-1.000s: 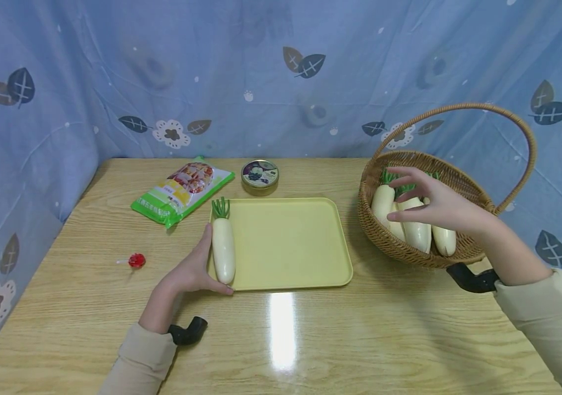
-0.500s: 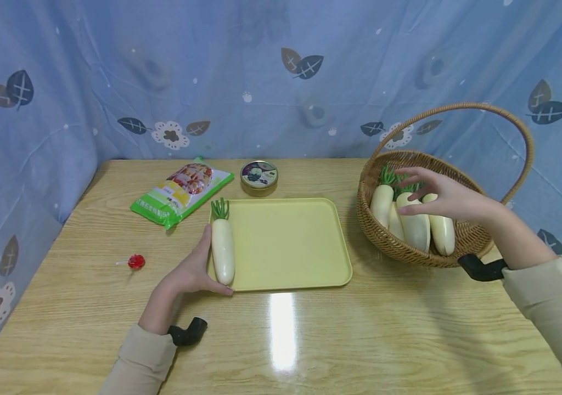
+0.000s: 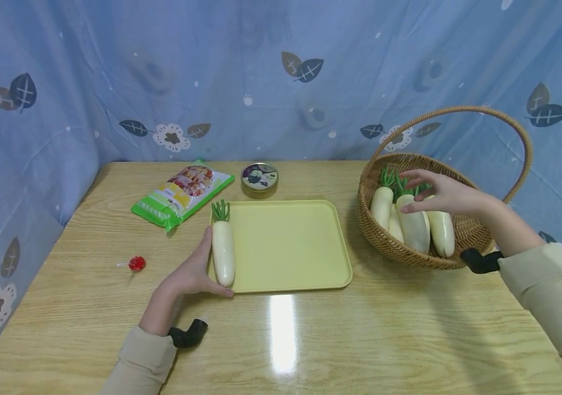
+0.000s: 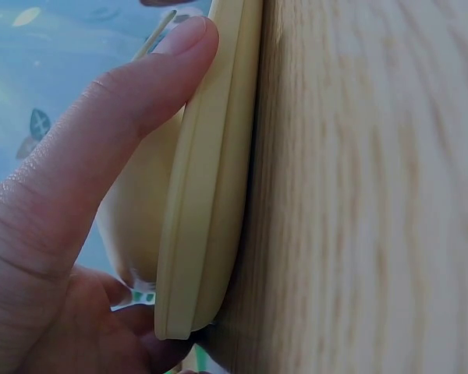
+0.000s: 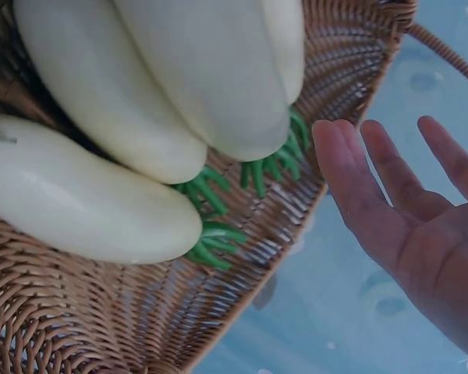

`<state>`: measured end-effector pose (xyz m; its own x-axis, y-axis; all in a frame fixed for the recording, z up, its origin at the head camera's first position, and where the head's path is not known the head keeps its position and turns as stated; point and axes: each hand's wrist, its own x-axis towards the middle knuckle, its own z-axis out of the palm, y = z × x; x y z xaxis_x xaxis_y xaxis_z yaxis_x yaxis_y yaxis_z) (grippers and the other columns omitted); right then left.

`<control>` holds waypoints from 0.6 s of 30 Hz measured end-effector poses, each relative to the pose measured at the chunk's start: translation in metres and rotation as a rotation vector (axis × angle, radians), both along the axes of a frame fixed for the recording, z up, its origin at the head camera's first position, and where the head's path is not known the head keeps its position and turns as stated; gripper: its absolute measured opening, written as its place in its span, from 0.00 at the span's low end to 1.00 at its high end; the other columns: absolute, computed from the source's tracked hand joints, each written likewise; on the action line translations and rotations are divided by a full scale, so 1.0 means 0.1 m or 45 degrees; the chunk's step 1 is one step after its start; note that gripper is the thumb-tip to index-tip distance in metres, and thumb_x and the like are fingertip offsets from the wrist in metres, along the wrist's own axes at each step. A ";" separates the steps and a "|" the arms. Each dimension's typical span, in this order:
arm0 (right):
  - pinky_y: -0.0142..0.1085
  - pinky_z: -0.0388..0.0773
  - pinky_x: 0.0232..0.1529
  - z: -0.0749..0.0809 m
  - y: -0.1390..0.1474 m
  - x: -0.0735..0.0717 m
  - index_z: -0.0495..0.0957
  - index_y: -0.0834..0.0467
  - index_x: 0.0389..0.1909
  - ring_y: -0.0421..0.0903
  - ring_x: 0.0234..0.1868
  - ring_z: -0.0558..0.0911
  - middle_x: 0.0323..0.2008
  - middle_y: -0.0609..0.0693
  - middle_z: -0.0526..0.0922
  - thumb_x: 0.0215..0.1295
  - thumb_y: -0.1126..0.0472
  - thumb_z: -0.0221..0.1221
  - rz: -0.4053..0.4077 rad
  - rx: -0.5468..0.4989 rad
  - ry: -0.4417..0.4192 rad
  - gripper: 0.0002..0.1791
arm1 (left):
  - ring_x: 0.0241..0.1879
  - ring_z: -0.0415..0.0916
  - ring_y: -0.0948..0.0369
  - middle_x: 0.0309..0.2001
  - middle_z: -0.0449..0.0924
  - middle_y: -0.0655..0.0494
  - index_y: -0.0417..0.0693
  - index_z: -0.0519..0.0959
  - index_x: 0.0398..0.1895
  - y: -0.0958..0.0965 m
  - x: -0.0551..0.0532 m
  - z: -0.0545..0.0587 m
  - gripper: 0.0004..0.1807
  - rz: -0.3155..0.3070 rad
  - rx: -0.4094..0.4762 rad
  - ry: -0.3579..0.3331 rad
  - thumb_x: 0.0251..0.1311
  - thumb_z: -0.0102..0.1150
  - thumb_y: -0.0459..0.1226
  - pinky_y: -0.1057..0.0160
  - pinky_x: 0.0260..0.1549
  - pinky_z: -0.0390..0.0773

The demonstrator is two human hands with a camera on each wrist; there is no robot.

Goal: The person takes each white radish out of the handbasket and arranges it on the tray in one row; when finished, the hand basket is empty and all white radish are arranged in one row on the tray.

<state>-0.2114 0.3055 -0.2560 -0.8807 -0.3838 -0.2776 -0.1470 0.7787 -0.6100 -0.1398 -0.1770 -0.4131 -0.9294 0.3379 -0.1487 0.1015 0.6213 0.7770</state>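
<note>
My left hand (image 3: 191,272) grips the near left corner of a pale yellow tray (image 3: 288,247), thumb along the front rim and fingers at the left side. In the left wrist view the thumb (image 4: 132,93) lies against the tray's outer edge (image 4: 207,179). One white radish (image 3: 223,249) with green stalks lies along the tray's left side. Over the wicker basket (image 3: 385,241), my right hand (image 3: 446,193) hovers with spread fingers and holds nothing. Several white radishes (image 5: 210,70) with green tops lie in the basket; the hand partly covers them in the head view.
A green and white food packet (image 3: 182,195) lies behind the tray on the left, next to a round tin (image 3: 259,178). A red lollipop (image 3: 136,263) lies on the wooden table (image 3: 88,318). The basket's tall handle (image 3: 483,109) arches above it. A blue patterned cloth (image 3: 241,82) hangs behind.
My right hand has shifted slightly right and back above the basket, uncovering more of the radishes. The left hand, tray and its radish have stayed in place.
</note>
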 end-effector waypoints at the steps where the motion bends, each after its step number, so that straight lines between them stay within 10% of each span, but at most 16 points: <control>1: 0.54 0.71 0.46 -0.01 0.01 -0.01 0.48 0.60 0.69 0.63 0.54 0.68 0.60 0.68 0.59 0.59 0.57 0.61 0.000 0.006 -0.010 0.42 | 0.69 0.28 0.47 0.70 0.23 0.41 0.40 0.22 0.68 0.00 0.00 0.00 0.83 0.002 0.002 -0.003 0.20 0.80 0.50 0.45 0.64 0.41; 18: 0.50 0.76 0.44 -0.12 0.06 -0.18 0.42 0.64 0.69 0.66 0.53 0.69 0.60 0.73 0.53 0.60 0.54 0.60 -0.030 0.025 -0.182 0.46 | 0.69 0.28 0.46 0.70 0.23 0.40 0.40 0.22 0.68 0.00 0.02 0.02 0.83 0.010 0.015 -0.009 0.20 0.81 0.48 0.45 0.64 0.41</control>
